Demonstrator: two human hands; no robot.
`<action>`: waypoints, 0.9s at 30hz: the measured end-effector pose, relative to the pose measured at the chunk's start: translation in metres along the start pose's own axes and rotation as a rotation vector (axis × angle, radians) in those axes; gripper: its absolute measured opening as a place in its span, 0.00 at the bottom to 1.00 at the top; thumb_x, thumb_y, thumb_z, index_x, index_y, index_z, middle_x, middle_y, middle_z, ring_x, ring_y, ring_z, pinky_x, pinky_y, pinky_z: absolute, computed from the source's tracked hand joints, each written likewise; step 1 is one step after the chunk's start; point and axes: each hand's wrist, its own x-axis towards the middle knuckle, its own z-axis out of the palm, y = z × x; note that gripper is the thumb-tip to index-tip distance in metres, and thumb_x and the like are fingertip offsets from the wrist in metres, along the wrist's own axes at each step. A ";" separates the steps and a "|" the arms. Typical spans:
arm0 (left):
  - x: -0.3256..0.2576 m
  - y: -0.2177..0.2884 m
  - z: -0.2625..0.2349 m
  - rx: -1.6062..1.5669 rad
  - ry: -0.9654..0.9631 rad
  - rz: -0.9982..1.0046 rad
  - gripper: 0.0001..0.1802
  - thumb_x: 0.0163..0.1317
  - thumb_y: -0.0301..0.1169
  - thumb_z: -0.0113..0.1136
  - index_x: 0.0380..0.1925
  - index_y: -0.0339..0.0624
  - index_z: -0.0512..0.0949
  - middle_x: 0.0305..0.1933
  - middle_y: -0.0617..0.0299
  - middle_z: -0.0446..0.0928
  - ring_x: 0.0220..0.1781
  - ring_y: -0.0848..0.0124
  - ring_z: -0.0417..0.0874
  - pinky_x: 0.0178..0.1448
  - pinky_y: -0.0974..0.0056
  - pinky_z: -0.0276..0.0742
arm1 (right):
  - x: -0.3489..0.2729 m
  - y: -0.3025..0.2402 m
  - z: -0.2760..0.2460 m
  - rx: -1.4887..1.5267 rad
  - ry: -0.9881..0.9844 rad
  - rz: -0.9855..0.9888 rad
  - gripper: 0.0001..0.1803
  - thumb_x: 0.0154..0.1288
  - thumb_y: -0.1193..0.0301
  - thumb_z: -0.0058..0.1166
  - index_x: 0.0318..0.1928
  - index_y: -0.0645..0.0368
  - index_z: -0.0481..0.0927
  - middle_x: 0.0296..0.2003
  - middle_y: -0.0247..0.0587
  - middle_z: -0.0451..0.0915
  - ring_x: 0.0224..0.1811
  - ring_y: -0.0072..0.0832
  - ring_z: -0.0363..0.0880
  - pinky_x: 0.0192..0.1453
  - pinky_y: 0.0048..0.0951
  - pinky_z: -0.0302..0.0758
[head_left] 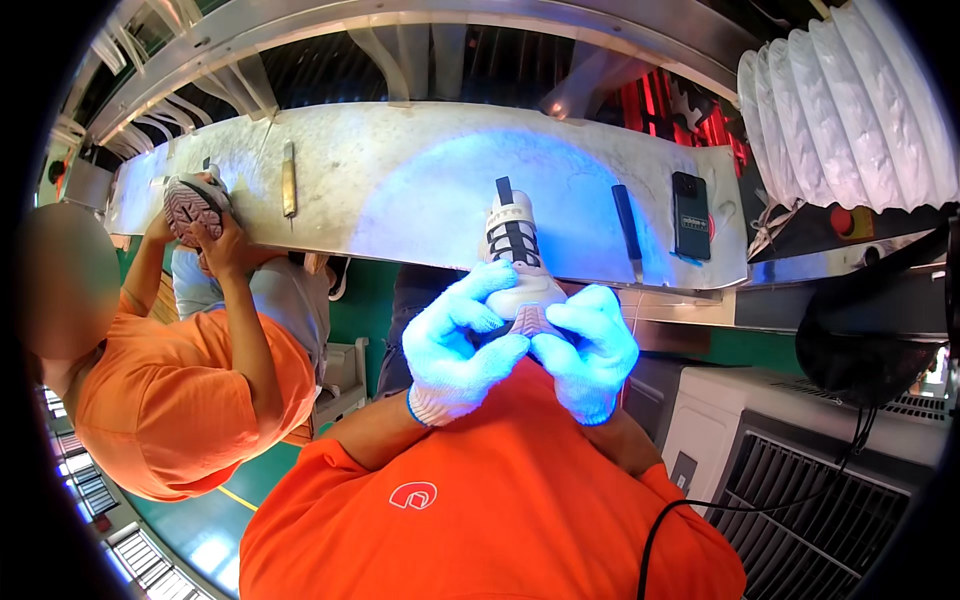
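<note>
Gloved hands meet at the centre of the frame. Left hand [455,345], in a white knit glove, has its fingers curled closed around the toe end of a white sneaker [518,262]; right hand [590,350], gloved likewise, is closed on the same end from the other side. The two hands are touching each other. Sneaker points away from the person, its black-striped upper resting against a long metal bench [420,170] that crosses the upper half of the frame under a patch of blue light. On the bench, right of the sneaker, lie a dark pen-like tool [627,220] and a dark phone [691,215], well apart from the hands. At upper left, a co-worker in an orange shirt [160,400] holds a second shoe [195,205] sole-out with both bare hands; a brass-coloured tool [289,180] lies just beside it.
</note>
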 end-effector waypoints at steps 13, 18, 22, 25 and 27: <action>0.006 -0.005 0.000 0.051 -0.013 0.006 0.14 0.63 0.14 0.79 0.40 0.31 0.79 0.75 0.28 0.78 0.77 0.46 0.84 0.77 0.43 0.84 | 0.011 -0.004 0.000 -0.072 -0.038 -0.037 0.20 0.59 0.90 0.69 0.52 0.64 0.88 0.40 0.41 0.80 0.39 0.29 0.76 0.42 0.31 0.76; 0.011 0.004 0.011 0.086 0.092 0.016 0.15 0.61 0.19 0.85 0.35 0.32 0.82 0.62 0.30 0.87 0.66 0.52 0.92 0.73 0.49 0.86 | 0.006 -0.001 0.001 -0.004 0.006 0.041 0.20 0.58 0.90 0.69 0.51 0.64 0.88 0.40 0.40 0.80 0.39 0.29 0.76 0.42 0.30 0.75; 0.015 0.008 0.012 0.147 0.086 0.032 0.15 0.61 0.19 0.86 0.34 0.32 0.82 0.59 0.31 0.89 0.63 0.54 0.93 0.71 0.50 0.87 | 0.006 0.001 0.001 0.022 0.044 0.070 0.18 0.59 0.87 0.75 0.49 0.63 0.90 0.40 0.40 0.82 0.37 0.30 0.80 0.38 0.30 0.76; 0.014 0.004 0.010 0.192 0.072 0.069 0.15 0.60 0.19 0.86 0.34 0.32 0.82 0.59 0.32 0.89 0.62 0.55 0.93 0.71 0.50 0.87 | 0.011 0.001 0.001 -0.022 0.043 0.028 0.17 0.59 0.86 0.79 0.48 0.63 0.91 0.39 0.40 0.83 0.36 0.29 0.81 0.36 0.29 0.77; 0.013 0.002 0.008 0.179 0.065 0.074 0.16 0.60 0.18 0.85 0.34 0.31 0.81 0.60 0.33 0.88 0.63 0.54 0.93 0.71 0.50 0.87 | 0.011 -0.002 0.001 -0.038 0.043 0.050 0.16 0.58 0.85 0.80 0.47 0.62 0.91 0.38 0.40 0.83 0.35 0.29 0.81 0.36 0.29 0.77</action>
